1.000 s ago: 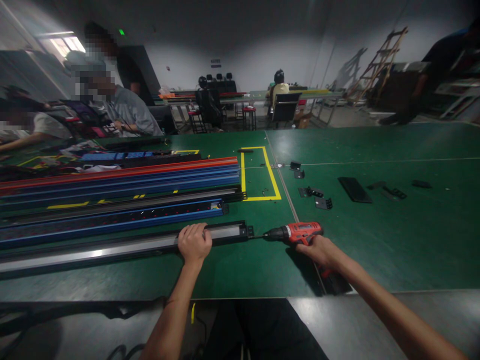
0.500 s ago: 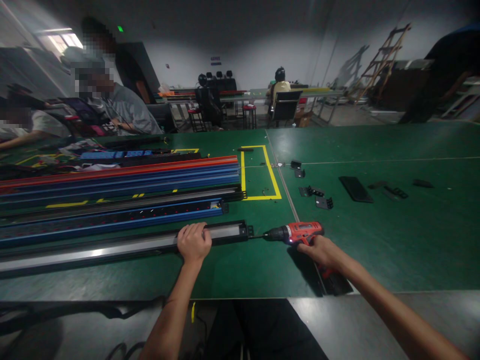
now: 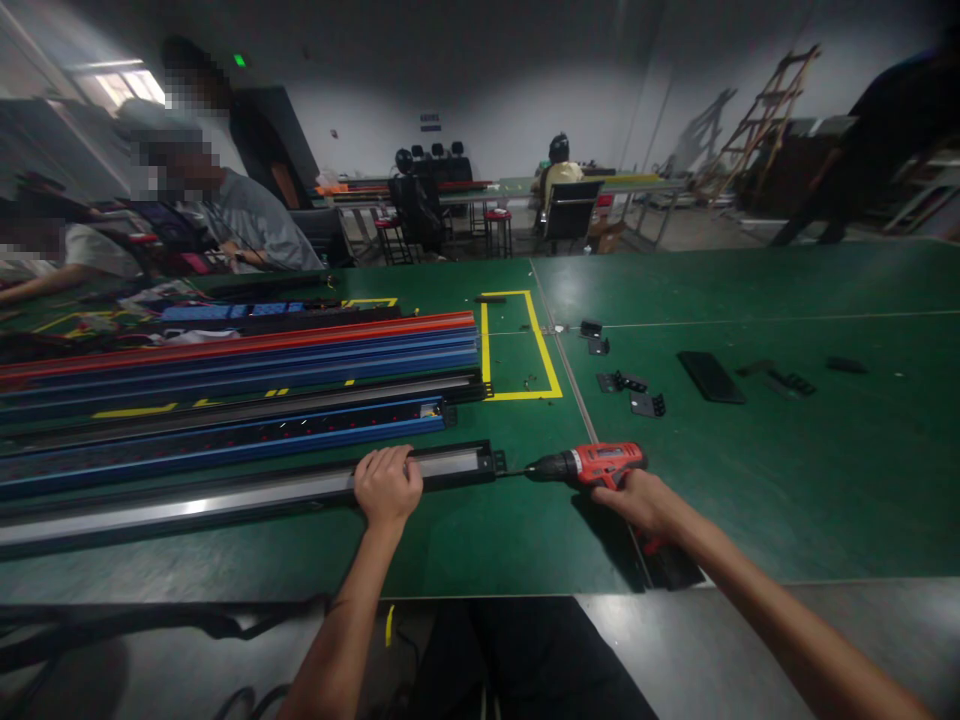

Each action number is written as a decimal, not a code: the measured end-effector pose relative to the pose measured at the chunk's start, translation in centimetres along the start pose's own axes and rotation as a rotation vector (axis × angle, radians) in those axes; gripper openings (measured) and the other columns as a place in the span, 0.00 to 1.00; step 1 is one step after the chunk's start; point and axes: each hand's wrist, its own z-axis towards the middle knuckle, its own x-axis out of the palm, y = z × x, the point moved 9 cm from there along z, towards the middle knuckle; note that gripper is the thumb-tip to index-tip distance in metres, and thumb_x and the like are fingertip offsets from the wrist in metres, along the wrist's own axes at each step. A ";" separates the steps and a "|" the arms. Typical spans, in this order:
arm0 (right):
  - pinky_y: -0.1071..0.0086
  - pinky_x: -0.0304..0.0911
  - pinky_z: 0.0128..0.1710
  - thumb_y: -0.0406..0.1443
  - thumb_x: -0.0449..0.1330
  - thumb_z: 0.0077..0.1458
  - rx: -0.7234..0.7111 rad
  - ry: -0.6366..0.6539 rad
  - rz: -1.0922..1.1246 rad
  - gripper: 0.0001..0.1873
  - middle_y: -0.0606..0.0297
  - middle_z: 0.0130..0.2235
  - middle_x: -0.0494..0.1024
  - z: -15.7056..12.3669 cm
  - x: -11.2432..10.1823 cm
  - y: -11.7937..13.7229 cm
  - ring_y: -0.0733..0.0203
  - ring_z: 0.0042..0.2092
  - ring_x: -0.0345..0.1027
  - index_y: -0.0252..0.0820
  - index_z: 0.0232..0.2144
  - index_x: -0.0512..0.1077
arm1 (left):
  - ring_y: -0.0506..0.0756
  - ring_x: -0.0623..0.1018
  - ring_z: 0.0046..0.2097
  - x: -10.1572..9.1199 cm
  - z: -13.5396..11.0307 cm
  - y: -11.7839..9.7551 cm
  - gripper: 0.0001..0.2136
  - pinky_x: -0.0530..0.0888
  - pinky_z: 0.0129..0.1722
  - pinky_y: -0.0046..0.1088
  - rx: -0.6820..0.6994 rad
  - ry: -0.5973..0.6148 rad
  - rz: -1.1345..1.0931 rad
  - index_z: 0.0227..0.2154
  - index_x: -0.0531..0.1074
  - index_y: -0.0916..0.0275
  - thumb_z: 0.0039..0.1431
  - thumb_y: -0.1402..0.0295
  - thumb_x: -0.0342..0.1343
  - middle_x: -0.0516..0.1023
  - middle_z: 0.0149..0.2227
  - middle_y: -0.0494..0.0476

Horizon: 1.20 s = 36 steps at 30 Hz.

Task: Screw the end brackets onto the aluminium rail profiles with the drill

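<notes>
A long black rail with a silvery face (image 3: 225, 495) lies along the near edge of the green table (image 3: 787, 480). My left hand (image 3: 388, 486) is closed over this rail near its right end. My right hand (image 3: 637, 500) grips the handle of a red cordless drill (image 3: 596, 464). The drill lies level, and its bit points left at the small black end bracket (image 3: 496, 463) of the rail.
Blue, red and black rails (image 3: 240, 380) are stacked behind the held one. A yellow taped rectangle (image 3: 521, 345) marks the table's middle. Small black brackets (image 3: 630, 392) and a flat black plate (image 3: 710, 378) lie to the right. People sit at the far left (image 3: 240, 215).
</notes>
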 end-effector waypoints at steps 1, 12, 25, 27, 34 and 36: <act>0.66 0.56 0.27 0.47 0.61 0.55 0.000 0.006 0.001 0.17 0.64 0.23 0.74 0.0 0.0 -0.1 0.60 0.26 0.65 0.43 0.22 0.69 | 0.64 0.83 0.44 0.0 0.0 0.0 0.16 0.69 0.54 0.44 0.001 0.002 0.000 0.39 0.82 0.63 0.62 0.69 0.48 0.86 0.41 0.64; 0.66 0.58 0.29 0.45 0.58 0.58 -0.039 0.022 0.007 0.16 0.64 0.24 0.74 0.3 0.3 -0.2 0.61 0.26 0.66 0.43 0.22 0.68 | 0.63 0.83 0.43 -0.1 -0.1 -0.1 0.16 0.68 0.53 0.42 0.027 -0.027 0.030 0.38 0.82 0.63 0.63 0.69 0.47 0.86 0.40 0.63; 0.66 0.57 0.27 0.48 0.61 0.55 -0.001 0.001 -0.008 0.17 0.63 0.25 0.76 0.2 0.2 -0.2 0.59 0.27 0.68 0.43 0.23 0.70 | 0.63 0.83 0.41 -0.1 -0.1 -0.1 0.15 0.70 0.52 0.43 0.034 -0.045 0.034 0.38 0.82 0.64 0.62 0.69 0.50 0.86 0.39 0.63; 0.66 0.57 0.27 0.48 0.61 0.55 0.003 -0.001 -0.007 0.17 0.63 0.25 0.75 0.3 0.2 -0.3 0.59 0.27 0.68 0.43 0.23 0.70 | 0.63 0.83 0.41 -0.2 -0.1 -0.3 0.15 0.70 0.52 0.43 0.048 -0.055 0.041 0.38 0.83 0.64 0.62 0.69 0.49 0.86 0.39 0.63; 0.66 0.56 0.27 0.45 0.60 0.56 -0.030 -0.002 0.001 0.17 0.63 0.24 0.75 0.4 0.2 -0.2 0.60 0.26 0.66 0.43 0.21 0.69 | 0.63 0.83 0.41 -0.2 -0.2 -0.3 0.15 0.70 0.52 0.43 0.060 -0.070 0.050 0.37 0.83 0.65 0.62 0.69 0.50 0.86 0.38 0.63; 0.66 0.56 0.27 0.45 0.60 0.57 -0.028 0.005 0.002 0.17 0.63 0.23 0.75 0.4 0.2 -0.3 0.61 0.26 0.66 0.43 0.21 0.69 | 0.63 0.83 0.41 -0.1 -0.2 -0.3 0.15 0.71 0.51 0.43 0.060 -0.071 0.056 0.37 0.83 0.64 0.62 0.69 0.49 0.86 0.38 0.63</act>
